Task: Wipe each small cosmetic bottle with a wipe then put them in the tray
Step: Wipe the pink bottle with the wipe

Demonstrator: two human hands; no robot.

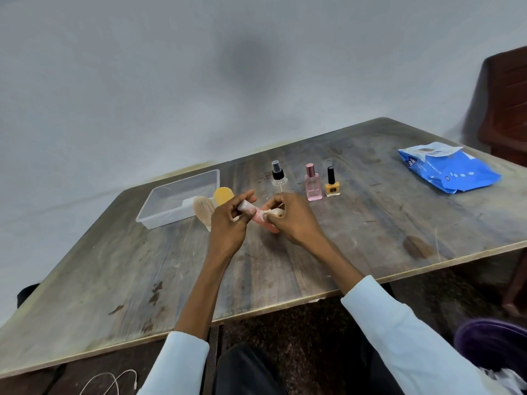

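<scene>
My left hand (228, 220) grips a pink cosmetic tube (263, 220) by its pale cap end, above the middle of the table. My right hand (288, 218) pinches a small wipe (275, 212) against the tube's pink body. Behind my hands stand a clear spray bottle (279, 178) with a black pump, a pink perfume bottle (313, 183) and a yellow nail polish bottle (332, 185) with a black cap. A clear plastic tray (176, 199) sits to the left and holds no bottles.
A makeup brush (204, 209) and a yellow sponge (223, 195) lie between the tray and my left hand. A blue pack of wipes (450, 172) lies at the far right of the wooden table (370, 238). A dark chair (504, 106) stands behind it.
</scene>
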